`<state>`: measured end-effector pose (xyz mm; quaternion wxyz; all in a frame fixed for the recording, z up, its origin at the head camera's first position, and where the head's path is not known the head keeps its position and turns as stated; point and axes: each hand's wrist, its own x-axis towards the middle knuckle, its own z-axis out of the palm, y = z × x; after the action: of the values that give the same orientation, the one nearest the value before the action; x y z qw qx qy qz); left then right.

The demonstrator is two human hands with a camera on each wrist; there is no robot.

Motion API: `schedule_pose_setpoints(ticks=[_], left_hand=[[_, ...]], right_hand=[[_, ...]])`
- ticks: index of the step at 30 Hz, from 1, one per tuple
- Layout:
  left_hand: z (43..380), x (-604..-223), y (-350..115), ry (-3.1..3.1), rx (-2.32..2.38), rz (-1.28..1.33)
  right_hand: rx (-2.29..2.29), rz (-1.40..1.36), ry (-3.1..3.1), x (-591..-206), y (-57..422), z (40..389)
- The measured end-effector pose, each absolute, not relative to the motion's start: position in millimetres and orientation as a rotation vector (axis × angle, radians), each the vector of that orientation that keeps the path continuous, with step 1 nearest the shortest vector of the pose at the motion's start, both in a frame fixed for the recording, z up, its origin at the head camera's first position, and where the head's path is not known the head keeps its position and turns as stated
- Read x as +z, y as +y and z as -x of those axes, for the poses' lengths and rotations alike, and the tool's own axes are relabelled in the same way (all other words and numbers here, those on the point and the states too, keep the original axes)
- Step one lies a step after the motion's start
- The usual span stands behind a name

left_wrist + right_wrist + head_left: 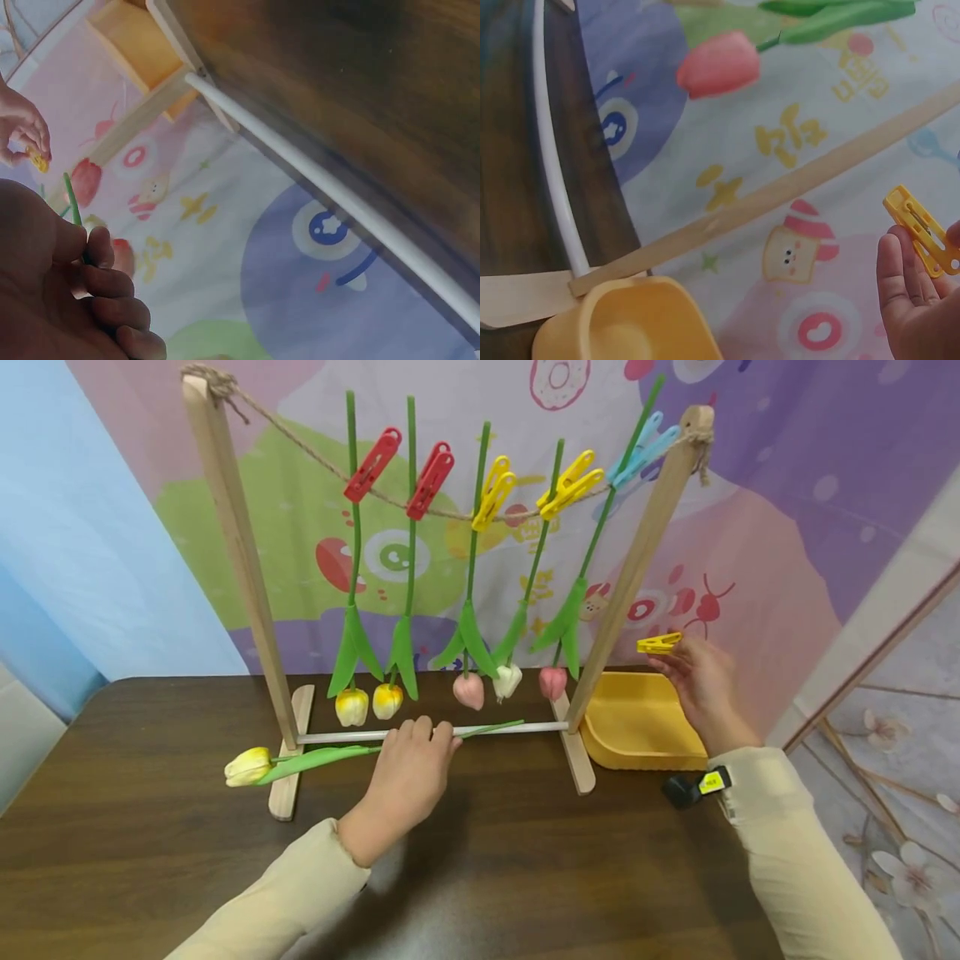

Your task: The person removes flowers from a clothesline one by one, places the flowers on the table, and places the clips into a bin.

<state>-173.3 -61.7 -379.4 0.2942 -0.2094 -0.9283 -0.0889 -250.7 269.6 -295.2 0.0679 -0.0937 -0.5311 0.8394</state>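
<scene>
My left hand (411,768) grips the green stem of a yellow tulip (249,767), whose bloom points left over the rack's left foot. In the left wrist view, the stem's end (72,198) pokes out past the curled fingers. My right hand (703,683) pinches a yellow clothespin (659,644) above the yellow tray. Seen from the right wrist, that clothespin (922,229) lies between thumb and fingers. Several tulips hang bloom-down from a twine line (300,442), held by red clothespins (373,465), yellow clothespins (495,493) and a light blue clothespin (642,450).
The wooden rack has a left post (242,552), a right post (637,568) and a white crossbar (517,728) low down. A yellow tray (637,760) sits beside the right post on the brown table (525,877). Behind stands a cartoon-patterned backdrop (757,568).
</scene>
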Motion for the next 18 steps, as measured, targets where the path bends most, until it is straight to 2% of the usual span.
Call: schedule_pose_setpoints(ticks=[18], left_hand=[[174.1, -395.9, -52.9, -2.504, -0.232, 0.584]], right_hand=[[2.563, 0.364, -1.588, -329.9, 281.2, 258.8]])
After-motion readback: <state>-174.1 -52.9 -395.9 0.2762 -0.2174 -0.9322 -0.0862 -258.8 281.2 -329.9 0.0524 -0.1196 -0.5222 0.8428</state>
